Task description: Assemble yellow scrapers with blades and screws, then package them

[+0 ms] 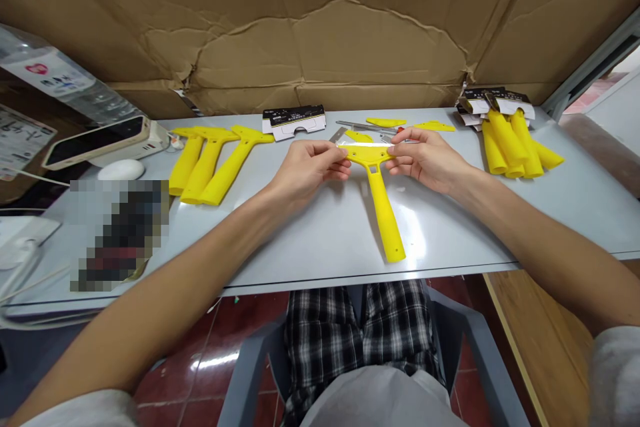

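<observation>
A yellow plastic scraper lies on the grey table, handle pointing toward me. My left hand pinches the left end of its wide head. My right hand pinches the right end. A thin metal blade sits along the head's top edge between my fingertips. Loose yellow cover pieces and more metal blades lie just behind the hands.
Three yellow scraper handles lie at left. A pile of carded yellow scrapers sits at right. Printed cards lie at the back centre. A phone on a white box, a white mouse and a bottle are far left. Cardboard lines the back.
</observation>
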`<state>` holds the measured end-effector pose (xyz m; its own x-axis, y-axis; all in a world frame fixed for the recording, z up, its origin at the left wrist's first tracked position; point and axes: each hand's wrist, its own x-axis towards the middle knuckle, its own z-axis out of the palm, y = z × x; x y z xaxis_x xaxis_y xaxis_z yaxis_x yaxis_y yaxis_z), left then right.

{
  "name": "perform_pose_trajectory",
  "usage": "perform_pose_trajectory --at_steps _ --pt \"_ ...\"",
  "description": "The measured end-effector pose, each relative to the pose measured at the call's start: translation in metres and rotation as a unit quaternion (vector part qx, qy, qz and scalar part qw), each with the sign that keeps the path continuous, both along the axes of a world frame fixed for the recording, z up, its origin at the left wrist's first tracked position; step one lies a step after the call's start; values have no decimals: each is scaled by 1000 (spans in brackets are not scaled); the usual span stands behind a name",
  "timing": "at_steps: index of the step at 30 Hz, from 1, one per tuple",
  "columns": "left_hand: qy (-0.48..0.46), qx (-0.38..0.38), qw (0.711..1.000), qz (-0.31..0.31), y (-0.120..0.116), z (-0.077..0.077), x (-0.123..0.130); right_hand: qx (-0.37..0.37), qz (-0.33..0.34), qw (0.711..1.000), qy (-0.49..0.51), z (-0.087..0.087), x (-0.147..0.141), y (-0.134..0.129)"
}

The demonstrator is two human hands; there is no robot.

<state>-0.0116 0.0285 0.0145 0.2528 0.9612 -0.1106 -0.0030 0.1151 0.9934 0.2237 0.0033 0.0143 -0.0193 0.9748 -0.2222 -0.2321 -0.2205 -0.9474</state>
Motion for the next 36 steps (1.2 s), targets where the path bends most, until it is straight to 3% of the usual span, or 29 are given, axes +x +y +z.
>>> perform_pose_trajectory --at_steps 12,21,28,36 --pt "-44 -86 995 6 -1 -6 7 7 -21 1000 -8 0 -1 0" --pt "-34 -41 999 6 -6 -7 7 -1 18 1000 -11 -3 -1 1" --pt "-14 -32 999 3 -9 -3 7 -54 124 989 -56 -5 -1 0" --pt "-10 -33 999 -5 -8 -7 7 -28 113 992 -44 0 -1 -3"
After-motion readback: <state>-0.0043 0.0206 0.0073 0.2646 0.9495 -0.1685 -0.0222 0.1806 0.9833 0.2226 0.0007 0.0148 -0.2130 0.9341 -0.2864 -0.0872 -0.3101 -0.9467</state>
